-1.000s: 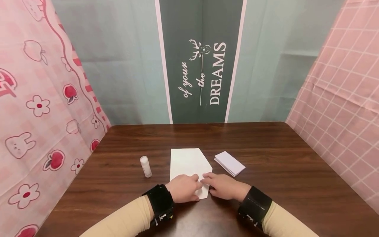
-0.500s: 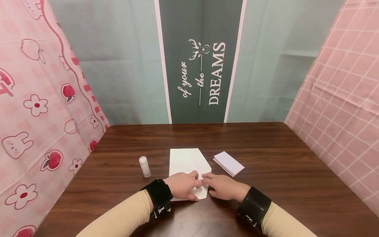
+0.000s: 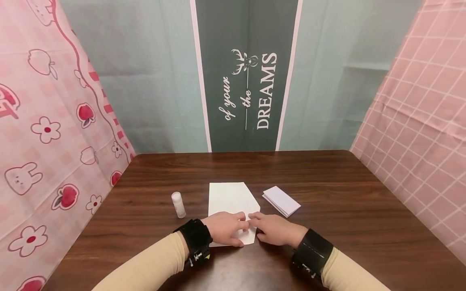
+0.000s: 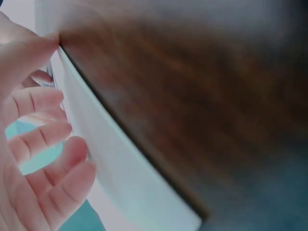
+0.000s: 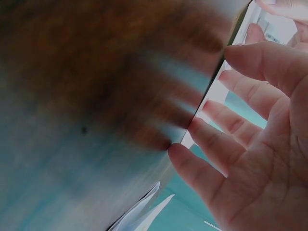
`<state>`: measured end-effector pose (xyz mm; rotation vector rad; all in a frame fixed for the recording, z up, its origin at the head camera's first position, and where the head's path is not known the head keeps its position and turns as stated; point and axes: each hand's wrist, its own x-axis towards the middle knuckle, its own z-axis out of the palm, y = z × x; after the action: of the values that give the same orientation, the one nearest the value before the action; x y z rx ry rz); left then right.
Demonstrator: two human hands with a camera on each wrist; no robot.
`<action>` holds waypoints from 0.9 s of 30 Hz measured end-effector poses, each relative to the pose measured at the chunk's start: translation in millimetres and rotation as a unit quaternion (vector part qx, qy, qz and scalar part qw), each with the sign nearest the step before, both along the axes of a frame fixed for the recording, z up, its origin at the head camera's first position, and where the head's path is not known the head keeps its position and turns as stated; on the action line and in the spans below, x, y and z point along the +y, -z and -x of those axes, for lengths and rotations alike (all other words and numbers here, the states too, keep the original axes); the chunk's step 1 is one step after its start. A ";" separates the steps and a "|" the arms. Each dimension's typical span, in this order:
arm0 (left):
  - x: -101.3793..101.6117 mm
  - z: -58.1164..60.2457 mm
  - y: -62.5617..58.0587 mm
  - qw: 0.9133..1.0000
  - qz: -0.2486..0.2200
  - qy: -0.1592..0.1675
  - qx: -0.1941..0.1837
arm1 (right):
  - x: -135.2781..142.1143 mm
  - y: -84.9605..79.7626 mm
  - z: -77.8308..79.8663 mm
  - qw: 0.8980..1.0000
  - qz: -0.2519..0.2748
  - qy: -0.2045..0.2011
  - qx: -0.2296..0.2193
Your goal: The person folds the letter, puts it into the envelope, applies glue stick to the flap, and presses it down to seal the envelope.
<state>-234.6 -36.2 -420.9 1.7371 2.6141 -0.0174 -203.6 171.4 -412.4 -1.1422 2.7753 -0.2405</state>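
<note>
On the brown table [image 3: 309, 173], the white sheet [image 3: 231, 197] lies flat at near centre. The paper work appears partway along: its far-right edge already runs on a slant to a blunt point on the right, while the far-left corner is square; whether the slant is folded or cut cannot be told. Smoothing the right side seems the step in hand, and is judged unfinished while both hands lie there. The left hand [image 3: 225, 228] rests across the near part of the sheet, fingers extended toward the right, thumb by the near edge. The right hand [image 3: 276, 230] reaches in from the right, fingers loosely straight at the sheet's right edge; neither appears to grip anything, and their fingertips meet or nearly meet. The folded paper [image 3: 283, 201], far right of the sheet, and the white tube [image 3: 178, 205], on its left, lie untouched.
</note>
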 end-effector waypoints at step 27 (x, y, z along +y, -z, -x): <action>4.2 6.0 -1.6 0.994 0.006 -0.005 -0.113 | 0.8 -2.6 -2.4 1.000 -0.003 -0.006 -0.001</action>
<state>-240.6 -32.0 -419.3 1.6170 2.4553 0.1541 -201.3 172.2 -409.8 -1.1549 2.7651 -0.2322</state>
